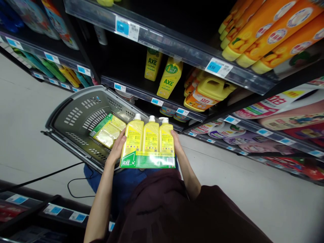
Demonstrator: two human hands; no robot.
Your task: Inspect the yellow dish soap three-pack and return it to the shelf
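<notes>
Between my two hands is a shrink-wrapped pack of yellow AXE detergent bottles, three across, with a green band along its lower edge. My left hand grips its left side, and my right hand holds its right side near the pump-topped bottle. White caps show on the other two bottles. Just left of the pack, a grey shopping basket stands tilted from my view. Inside it lies a similar yellow and green pack. The basket's right end is partly hidden behind the held pack and my left arm.
Ahead, a dark shelf carries two AXE bottles and a yellow-orange jug. Orange bottles fill the upper right shelf. Laundry bottles line the right side. Another shelf unit stands behind at lower left, beside a dark cord.
</notes>
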